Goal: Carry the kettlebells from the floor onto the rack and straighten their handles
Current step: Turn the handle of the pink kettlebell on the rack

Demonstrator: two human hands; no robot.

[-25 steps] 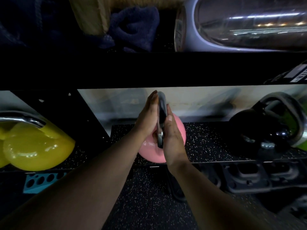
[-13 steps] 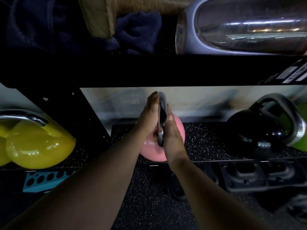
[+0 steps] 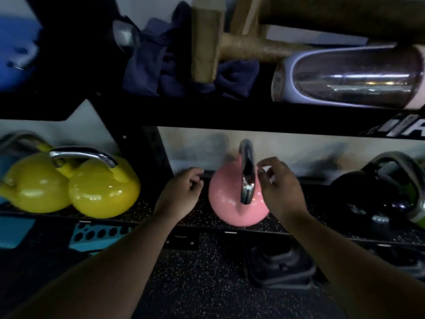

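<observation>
A pink kettlebell (image 3: 226, 201) stands on the rack's lower shelf (image 3: 207, 217), its steel handle (image 3: 247, 171) edge-on toward me. My left hand (image 3: 181, 194) hovers just left of it, fingers loosely curled, holding nothing. To the right of the handle is my right hand (image 3: 279, 187), fingers apart, close to the handle but not gripping it. Two yellow kettlebells (image 3: 103, 187) sit on the shelf at the left. A black kettlebell (image 3: 365, 192) sits at the right.
The upper shelf (image 3: 230, 113) juts out above the kettlebells and carries a dark blue cloth (image 3: 161, 65), wooden pieces (image 3: 207, 38) and a metal bottle (image 3: 349, 77). Black weight blocks (image 3: 280, 265) lie on the speckled floor below. A green kettlebell (image 3: 420, 203) shows at the far right.
Both hands have let go of the pink kettlebell's handle and moved apart to its sides. The view has tilted up and pulled back from the rack.
</observation>
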